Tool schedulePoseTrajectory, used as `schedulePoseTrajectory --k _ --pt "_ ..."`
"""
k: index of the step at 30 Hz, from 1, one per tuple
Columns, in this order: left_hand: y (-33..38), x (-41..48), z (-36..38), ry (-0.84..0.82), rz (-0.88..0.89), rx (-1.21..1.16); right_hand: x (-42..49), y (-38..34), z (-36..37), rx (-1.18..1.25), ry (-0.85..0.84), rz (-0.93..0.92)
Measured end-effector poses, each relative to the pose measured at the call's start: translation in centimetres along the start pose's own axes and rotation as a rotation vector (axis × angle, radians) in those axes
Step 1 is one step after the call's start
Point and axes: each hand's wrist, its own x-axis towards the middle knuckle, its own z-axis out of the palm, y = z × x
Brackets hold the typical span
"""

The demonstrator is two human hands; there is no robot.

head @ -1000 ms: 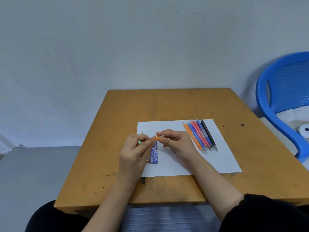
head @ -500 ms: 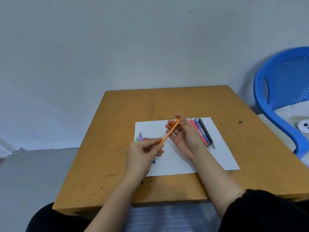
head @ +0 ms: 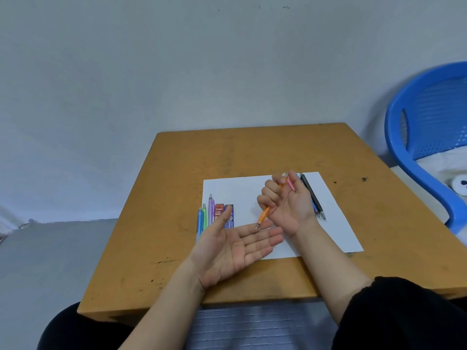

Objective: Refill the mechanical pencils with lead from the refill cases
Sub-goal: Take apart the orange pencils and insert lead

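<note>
Two hands showed in the head view, both above a white sheet of paper lying on the yellow-brown worktop in the middle of the frame. The right hand, just right of centre, had its fingers curled round an orange mechanical pencil, which slanted with its metal tip down and toward the lower left. The left hand lay flat and palm up below that tip, fingers straight and close together, holding nothing; whether the tip touched the fingers could not be told. At the sheet's left edge a blue pencil, a green pencil and a purple pencil lay side by side, with a red refill case and a blue refill case just right of them, the blue one partly covered by the left thumb. Toward the sheet's upper right a black pencil lay at the outer side of a row of pencils, the rest of it mostly hidden behind the right hand. A blue plastic chair stood at the right edge of the frame, and a black sleeve filled the lower right corner.
</note>
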Motion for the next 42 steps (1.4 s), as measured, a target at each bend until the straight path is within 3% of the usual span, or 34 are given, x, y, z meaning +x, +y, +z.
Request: schedulePoseTrajectory --k 6,11,42 --pt "-0.06 -0.18 -0.03 -0.060 -0.022 0.079 -0.12 0.16 0.19 -0.035 0.068 -0.021" --pt "-0.33 0.30 -0.15 0.015 -0.024 0.169 -0.22 0.34 0.18 -0.045 0.095 -0.077" --pt "-0.50 0.33 -0.45 0.029 -0.030 0.207 -0.23 0.31 -0.36 0.041 0.189 -0.083"
